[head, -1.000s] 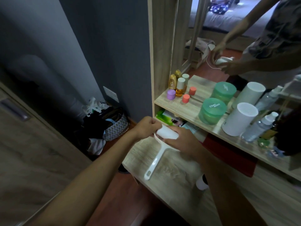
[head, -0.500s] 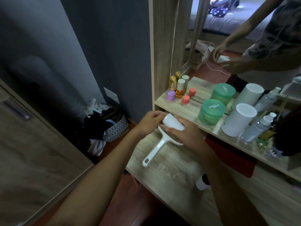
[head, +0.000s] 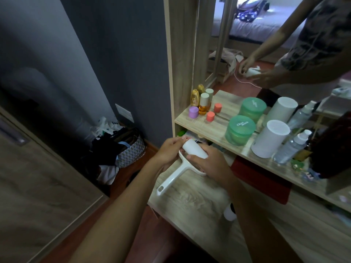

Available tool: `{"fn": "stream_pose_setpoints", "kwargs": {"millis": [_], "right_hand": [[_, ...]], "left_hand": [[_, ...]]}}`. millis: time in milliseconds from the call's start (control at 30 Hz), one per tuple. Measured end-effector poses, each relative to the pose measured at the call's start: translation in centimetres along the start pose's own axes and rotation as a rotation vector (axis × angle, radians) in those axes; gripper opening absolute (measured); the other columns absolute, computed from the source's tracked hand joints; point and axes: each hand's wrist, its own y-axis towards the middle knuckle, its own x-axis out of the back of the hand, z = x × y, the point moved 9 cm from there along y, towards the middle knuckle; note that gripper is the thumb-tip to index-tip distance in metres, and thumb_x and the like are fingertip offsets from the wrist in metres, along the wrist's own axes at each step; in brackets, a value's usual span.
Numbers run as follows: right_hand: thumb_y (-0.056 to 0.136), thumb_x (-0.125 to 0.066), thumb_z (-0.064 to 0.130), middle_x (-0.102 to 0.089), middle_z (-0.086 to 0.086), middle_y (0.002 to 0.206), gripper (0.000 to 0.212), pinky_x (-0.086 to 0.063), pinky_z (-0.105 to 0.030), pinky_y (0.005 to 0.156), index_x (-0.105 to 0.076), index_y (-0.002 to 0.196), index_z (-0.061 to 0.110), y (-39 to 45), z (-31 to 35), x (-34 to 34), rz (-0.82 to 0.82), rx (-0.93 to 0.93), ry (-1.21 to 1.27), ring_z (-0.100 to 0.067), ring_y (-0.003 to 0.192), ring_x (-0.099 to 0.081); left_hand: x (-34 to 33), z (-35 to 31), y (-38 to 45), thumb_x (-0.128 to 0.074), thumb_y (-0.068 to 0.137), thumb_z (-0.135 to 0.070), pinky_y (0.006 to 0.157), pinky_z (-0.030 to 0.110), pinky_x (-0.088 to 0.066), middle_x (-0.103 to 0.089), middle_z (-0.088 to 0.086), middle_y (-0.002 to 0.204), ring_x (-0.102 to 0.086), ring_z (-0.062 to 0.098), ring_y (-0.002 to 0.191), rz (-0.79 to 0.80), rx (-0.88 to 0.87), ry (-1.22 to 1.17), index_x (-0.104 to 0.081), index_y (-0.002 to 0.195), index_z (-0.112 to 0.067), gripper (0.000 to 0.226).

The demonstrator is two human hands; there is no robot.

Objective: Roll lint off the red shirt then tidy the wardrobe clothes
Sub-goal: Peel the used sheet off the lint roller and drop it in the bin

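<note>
A white lint roller (head: 193, 151) is held over the wooden dresser top (head: 191, 202), its long handle pointing down and to the left. My left hand (head: 169, 150) pinches the roller's left end. Curled over the roll's right side and the frame, my right hand (head: 209, 164) grips the lint roller. A red cloth (head: 266, 179) lies under the shelf to the right of my hands, partly hidden by the shelf board.
A shelf (head: 207, 126) before a mirror carries small bottles, two green jars (head: 240, 130), a white cylinder (head: 269, 139) and a spray bottle (head: 292, 147). A basket (head: 131, 152) of clothes stands on the floor by the grey wall. A small white bottle (head: 228, 213) lies on the dresser.
Both hands have lifted the lint roller a little and tilted the roll's left end upward. My left fingers have shifted onto that end.
</note>
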Motion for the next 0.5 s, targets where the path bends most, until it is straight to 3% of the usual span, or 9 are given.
{"fn": "stream_pose_setpoints", "kwargs": {"millis": [100,267,400,500], "right_hand": [[0.073,-0.069,0.051,-0.069,-0.008,0.090,0.048,-0.047,-0.021,0.044,-0.066,0.109,0.019,0.3,-1.0,-1.0,0.055,-0.122,0.082,-0.020,0.074,-0.066],[0.083,-0.068,0.039,-0.065,-0.010,0.067,0.031,-0.048,-0.026,0.042,-0.067,0.098,0.012,0.6,-1.4,-2.2,0.123,-0.294,0.277,-0.020,0.050,-0.060],[0.084,-0.065,0.042,-0.068,-0.009,0.074,0.036,-0.048,-0.025,0.046,-0.064,0.104,0.012,1.2,-2.0,-1.1,0.011,-0.365,0.307,-0.021,0.058,-0.064],[0.084,-0.064,0.045,-0.069,-0.005,0.085,0.040,-0.049,-0.025,0.049,-0.060,0.111,0.016,2.3,-0.9,0.0,-0.062,-0.302,0.292,-0.020,0.067,-0.068]], "left_hand": [[0.4,0.3,0.0,-0.045,0.100,-0.026,0.053,0.021,-0.047,-0.061,0.002,0.061,-0.056,0.008,0.053,-0.035,0.001,0.027,-0.070,0.092,-0.009,0.030],[1.3,0.3,0.2,-0.047,0.100,-0.024,0.044,0.017,-0.039,-0.050,0.003,0.049,-0.046,0.007,0.041,-0.102,-0.016,0.030,-0.070,0.088,-0.005,0.032],[1.7,0.3,0.7,-0.051,0.098,-0.024,0.054,0.024,-0.035,-0.050,0.000,0.055,-0.042,0.010,0.052,-0.120,-0.030,0.004,-0.074,0.086,-0.016,0.027],[2.4,0.0,0.7,-0.055,0.095,-0.021,0.057,0.024,-0.034,-0.049,-0.004,0.056,-0.039,0.009,0.054,-0.176,-0.082,-0.045,-0.074,0.091,-0.014,0.021]]}}
